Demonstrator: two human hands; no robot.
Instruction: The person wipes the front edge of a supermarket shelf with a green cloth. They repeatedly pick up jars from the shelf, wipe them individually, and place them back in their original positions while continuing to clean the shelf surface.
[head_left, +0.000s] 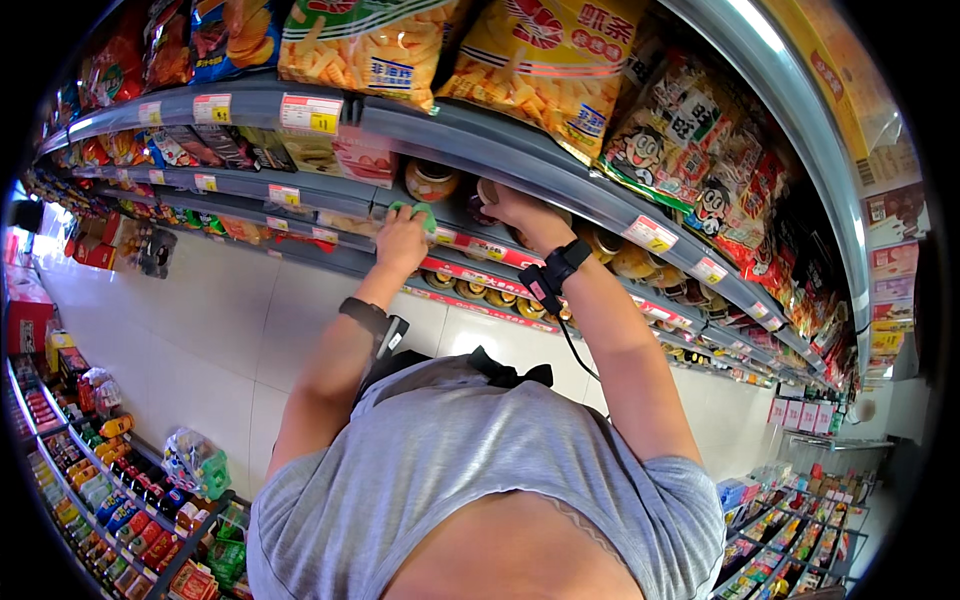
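My left hand (403, 238) presses a green cloth (426, 216) against the front edge of the second shelf down. Farther right, my right hand (521, 212) reaches under the top shelf with its fingers around a jar (487, 190), which it partly hides. Between the two hands, a glass jar with a dark lid (432, 178) stands back on the same shelf. To its left are a pink box (365, 159) and a yellowish box (315, 152). The shelf strip (495, 252) below my hands carries red labels.
Bags of shrimp chips (540, 71) overhang the top shelf (480, 139) above my hands. More jars (637, 262) line the shelf to the right, with lower jars (471, 289) beneath. Behind me on the left, a drinks shelf (127, 517) and a plastic bag (196, 461) border the tiled floor (202, 322).
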